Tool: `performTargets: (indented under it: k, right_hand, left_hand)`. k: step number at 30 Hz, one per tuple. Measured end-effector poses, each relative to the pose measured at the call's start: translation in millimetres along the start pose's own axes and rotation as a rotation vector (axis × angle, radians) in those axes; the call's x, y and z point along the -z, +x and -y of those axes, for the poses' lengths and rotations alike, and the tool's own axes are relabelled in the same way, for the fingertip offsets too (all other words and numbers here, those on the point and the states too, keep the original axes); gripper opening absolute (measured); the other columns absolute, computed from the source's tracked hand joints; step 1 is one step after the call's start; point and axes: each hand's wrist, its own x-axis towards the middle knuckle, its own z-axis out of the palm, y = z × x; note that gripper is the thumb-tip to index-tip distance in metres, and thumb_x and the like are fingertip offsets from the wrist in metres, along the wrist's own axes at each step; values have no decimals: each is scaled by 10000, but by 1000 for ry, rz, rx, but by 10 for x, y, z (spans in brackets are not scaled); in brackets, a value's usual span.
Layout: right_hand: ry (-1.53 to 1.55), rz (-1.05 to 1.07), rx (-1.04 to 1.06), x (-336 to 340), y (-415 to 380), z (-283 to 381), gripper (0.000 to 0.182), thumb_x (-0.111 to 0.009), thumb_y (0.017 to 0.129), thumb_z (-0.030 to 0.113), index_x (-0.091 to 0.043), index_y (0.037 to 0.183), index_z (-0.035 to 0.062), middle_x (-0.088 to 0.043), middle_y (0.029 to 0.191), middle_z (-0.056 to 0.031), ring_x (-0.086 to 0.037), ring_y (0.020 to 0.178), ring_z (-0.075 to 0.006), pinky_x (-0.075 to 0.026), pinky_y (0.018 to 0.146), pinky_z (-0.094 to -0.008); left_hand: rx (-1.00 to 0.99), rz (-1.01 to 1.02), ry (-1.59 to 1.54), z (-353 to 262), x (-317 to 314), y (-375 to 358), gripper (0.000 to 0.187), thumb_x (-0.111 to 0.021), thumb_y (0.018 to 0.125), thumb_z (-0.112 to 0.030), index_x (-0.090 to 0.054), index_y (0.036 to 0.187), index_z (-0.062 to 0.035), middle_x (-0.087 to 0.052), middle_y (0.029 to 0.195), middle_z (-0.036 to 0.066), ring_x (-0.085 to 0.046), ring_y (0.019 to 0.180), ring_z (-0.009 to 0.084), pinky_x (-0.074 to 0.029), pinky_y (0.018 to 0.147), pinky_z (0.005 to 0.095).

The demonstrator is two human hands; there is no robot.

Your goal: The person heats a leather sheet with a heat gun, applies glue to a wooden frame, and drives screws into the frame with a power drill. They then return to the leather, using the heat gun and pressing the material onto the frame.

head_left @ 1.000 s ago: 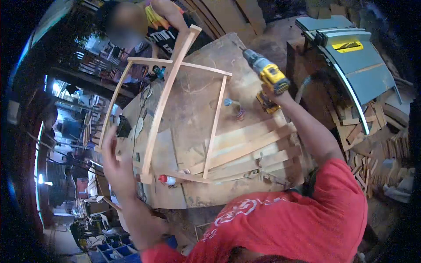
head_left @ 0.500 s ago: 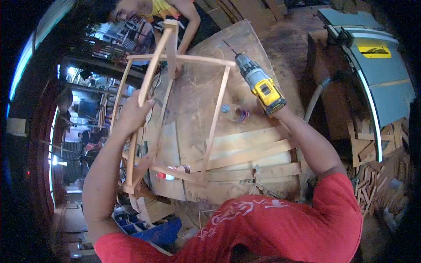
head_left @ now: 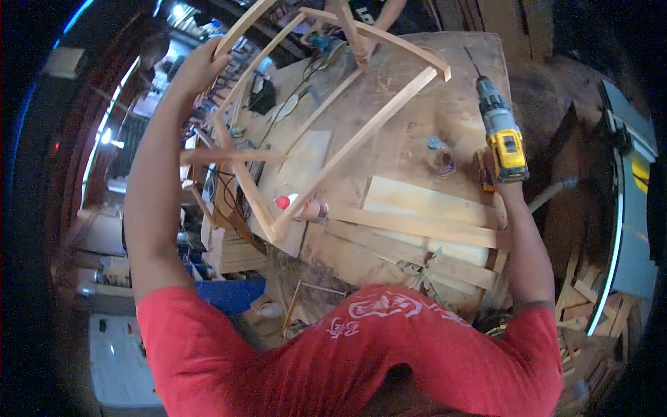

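Left hand [head_left: 201,69]: fingers closed round the wooden frame [head_left: 373,131], apparently steadying it. Right hand [head_left: 510,190] grips drill [head_left: 503,135] aside (bit clear of frame).

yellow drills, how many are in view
1. The yellow drill is in the person's right hand, over the right part of the worktable, bit pointing away from the person. Others could be hidden in the cluttered, dim background.
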Motion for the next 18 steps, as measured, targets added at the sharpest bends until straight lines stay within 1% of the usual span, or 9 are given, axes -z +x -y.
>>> performTargets:
  k: [4, 6, 8, 10, 12, 13, 14, 16, 18]
  right_hand:
    - [-188, -18, 62, -120, -93, -293, 328, -514, 899, 268, -517, 1188, 113, -566, 1063, -119, -546, 1041, -209, -474, 834, -368]
    - [118, 244, -190, -179, -162, -427, 351, -518, 881, 307, -545, 1163, 98, -540, 1166, -165, -499, 1091, -340, -400, 942, -427]
    - [76, 205, -203, -128, -141, -350, 341, -516, 886, 294, -536, 1160, 94, -555, 1144, -148, -514, 1062, -334, -412, 923, -431]
    - [107, 145, -157, -118, -109, -292, 339, -517, 890, 292, -526, 1161, 90, -563, 1108, -127, -525, 1029, -324, -418, 912, -421]
    - [688, 261, -565, 89, -26, -62, 343, -512, 891, 294, -520, 1169, 94, -555, 1116, -120, -517, 1045, -304, -413, 919, -409]
    - [391, 237, -357, -32, -109, -227, 325, -503, 898, 270, -515, 1173, 97, -561, 1093, -113, -511, 1052, -282, -409, 926, -396]
    - [216, 274, -269, -231, -235, -452, 327, -495, 903, 265, -508, 1182, 96, -553, 1121, -115, -502, 1073, -278, -397, 945, -390]
    - [214, 352, -343, -204, -202, -435, 341, -490, 903, 273, -505, 1192, 94, -539, 1167, -118, -491, 1099, -281, -383, 962, -385]
    - [206, 263, -291, -152, -223, -365, 353, -479, 903, 267, -498, 1211, 96, -525, 1204, -120, -481, 1126, -281, -366, 980, -388]
  left_hand:
    - [-30, -108, 101, 223, -29, 54, 383, -598, 824, -299, -557, 1121, -61, -629, 957, 204, -608, 890, 347, -464, 759, 404]
    - [2, -140, 159, 248, -16, 27, 396, -603, 820, -327, -562, 1122, -75, -634, 954, 201, -609, 896, 355, -465, 760, 413]
    - [157, -123, 259, 202, 43, 93, 413, -613, 808, -383, -577, 1113, -107, -641, 929, 189, -607, 883, 359, -465, 759, 423]
    - [160, -159, 245, 257, 64, 122, 411, -618, 800, -412, -589, 1090, -121, -645, 896, 182, -608, 866, 364, -463, 751, 434]
    - [167, -150, 242, 318, 67, 173, 408, -610, 801, -423, -596, 1076, -122, -644, 903, 180, -607, 866, 366, -462, 748, 437]
    - [154, -135, 309, 463, 55, 237, 409, -600, 800, -442, -605, 1054, -122, -646, 905, 179, -606, 866, 371, -462, 753, 435]
    - [165, -143, 315, 603, 10, 269, 405, -597, 800, -448, -608, 1035, -119, -646, 898, 182, -605, 862, 376, -462, 751, 439]
    - [173, -153, 288, 691, -6, 247, 392, -593, 799, -454, -614, 1002, -119, -644, 880, 192, -603, 850, 387, -459, 741, 452]
    - [160, -156, 251, 773, -16, 184, 383, -593, 799, -455, -615, 987, -122, -642, 868, 200, -601, 843, 394, -457, 733, 460]
